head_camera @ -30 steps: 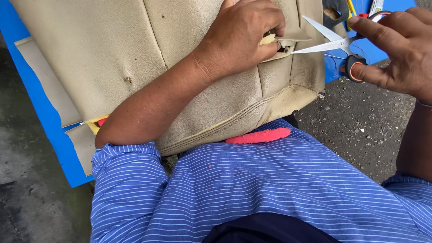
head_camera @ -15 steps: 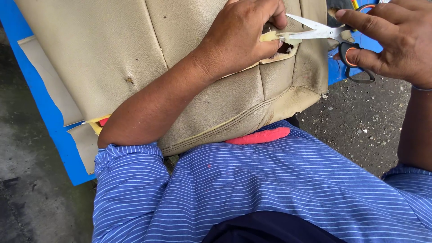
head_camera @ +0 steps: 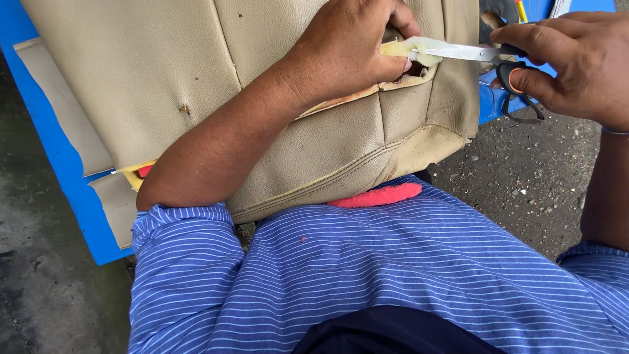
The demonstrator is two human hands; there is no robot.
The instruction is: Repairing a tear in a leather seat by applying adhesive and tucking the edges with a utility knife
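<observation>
Our right hand (head_camera: 576, 62) has its grip closed through the handles of the scissors (head_camera: 485, 56), blades at the yellow foam (head_camera: 403, 48). Our left hand (head_camera: 347, 49) pinches that foam at the torn seam of the beige seat cover (head_camera: 164, 72), steadying it over the blue bench (head_camera: 59, 164).

Scissor tips (head_camera: 419, 51) buried in yellow foam (head_camera: 400, 47); seat cover (head_camera: 164, 78) top cropped; closure perhaps unclear.

A bright blue board (head_camera: 62, 164) serves as the work surface, set on rough grey concrete ground (head_camera: 524, 183) strewn with small pebbles. Even daylight, no hard shadows; darker damp patches lie at the left.
</observation>
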